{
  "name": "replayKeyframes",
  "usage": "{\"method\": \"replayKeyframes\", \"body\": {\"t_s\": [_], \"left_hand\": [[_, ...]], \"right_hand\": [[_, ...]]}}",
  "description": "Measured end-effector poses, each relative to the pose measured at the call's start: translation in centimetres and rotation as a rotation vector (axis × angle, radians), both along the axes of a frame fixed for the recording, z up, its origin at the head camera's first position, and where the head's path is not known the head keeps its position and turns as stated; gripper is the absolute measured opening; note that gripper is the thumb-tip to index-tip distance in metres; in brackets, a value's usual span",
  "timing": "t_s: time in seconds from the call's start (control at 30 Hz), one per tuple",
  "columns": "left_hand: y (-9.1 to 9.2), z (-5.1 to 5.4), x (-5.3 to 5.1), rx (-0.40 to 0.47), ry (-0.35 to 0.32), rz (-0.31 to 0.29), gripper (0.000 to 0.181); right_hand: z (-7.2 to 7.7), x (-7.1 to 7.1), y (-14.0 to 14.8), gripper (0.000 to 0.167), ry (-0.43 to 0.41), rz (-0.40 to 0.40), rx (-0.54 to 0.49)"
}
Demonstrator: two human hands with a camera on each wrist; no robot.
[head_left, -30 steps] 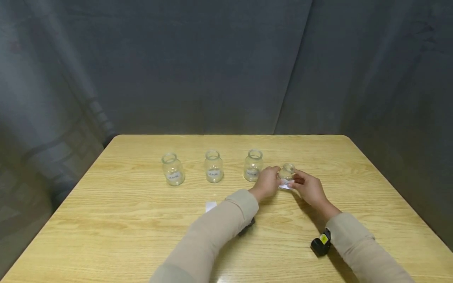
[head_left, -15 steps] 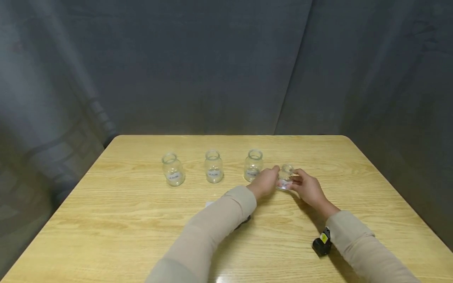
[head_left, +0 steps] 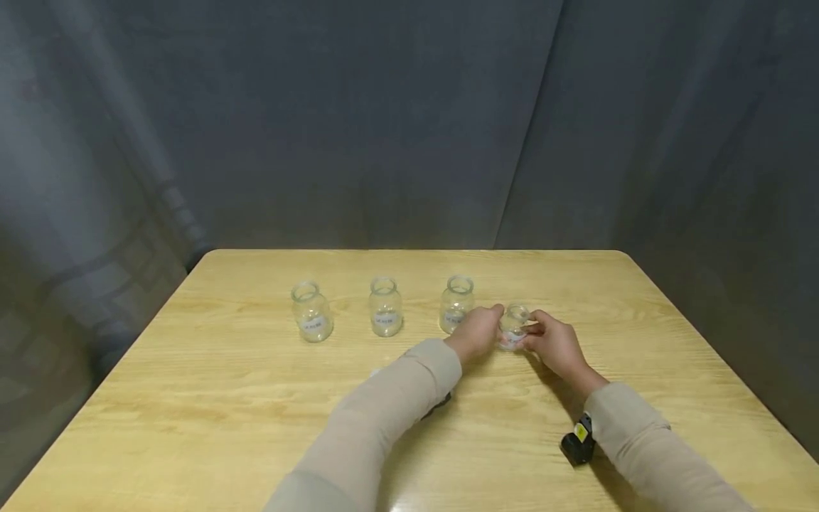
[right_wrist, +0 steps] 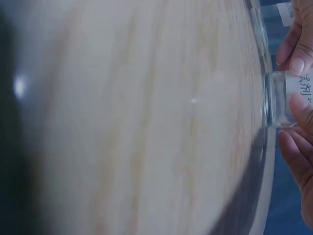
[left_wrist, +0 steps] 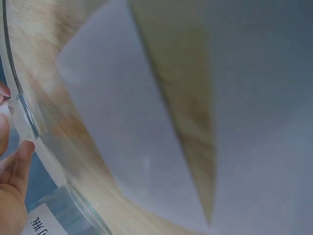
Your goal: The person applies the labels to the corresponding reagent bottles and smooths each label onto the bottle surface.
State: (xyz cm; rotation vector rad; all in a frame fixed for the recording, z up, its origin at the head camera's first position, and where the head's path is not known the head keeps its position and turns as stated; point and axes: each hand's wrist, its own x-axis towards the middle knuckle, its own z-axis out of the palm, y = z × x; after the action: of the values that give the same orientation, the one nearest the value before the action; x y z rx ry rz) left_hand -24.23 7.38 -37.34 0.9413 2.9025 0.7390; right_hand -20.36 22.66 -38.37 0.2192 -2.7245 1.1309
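A small clear glass jar stands at the right end of a row, a white label on its front. My left hand holds its left side while my right hand grips it from the right. In the right wrist view, the right thumb presses on the label, which bears dark handwriting. Fingertips of the left hand touch the jar's other side there. From the left wrist, the left hand shows at the frame's edge against the jar.
Three more labelled glass jars, left, middle and right, stand in line to the left. A white paper piece lies on the wooden table, mostly behind the left sleeve in the head view. A grey curtain hangs behind.
The label, which stuck out from the held jar's front, now lies flat against it. The jar and both hands have shifted slightly left. The head view has tilted up a little.
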Motion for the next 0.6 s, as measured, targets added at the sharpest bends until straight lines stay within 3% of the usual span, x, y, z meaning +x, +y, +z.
{"method": "replayKeyframes", "body": {"t_s": [0.13,0.4,0.6], "left_hand": [[-0.1,-0.1,0.2,-0.030,0.003,0.018,0.030],[0.5,0.4,0.3,-0.071,0.013,0.030,0.032],[0.3,0.5,0.3,-0.005,-0.079,0.087,0.031]], "right_hand": [[-0.1,0.2,-0.3,0.027,-0.007,-0.022,-0.028],[1.0,0.4,-0.4,0.029,-0.036,-0.016,0.044],[1.3,0.4,-0.9,0.036,-0.087,0.015,0.043]]}}
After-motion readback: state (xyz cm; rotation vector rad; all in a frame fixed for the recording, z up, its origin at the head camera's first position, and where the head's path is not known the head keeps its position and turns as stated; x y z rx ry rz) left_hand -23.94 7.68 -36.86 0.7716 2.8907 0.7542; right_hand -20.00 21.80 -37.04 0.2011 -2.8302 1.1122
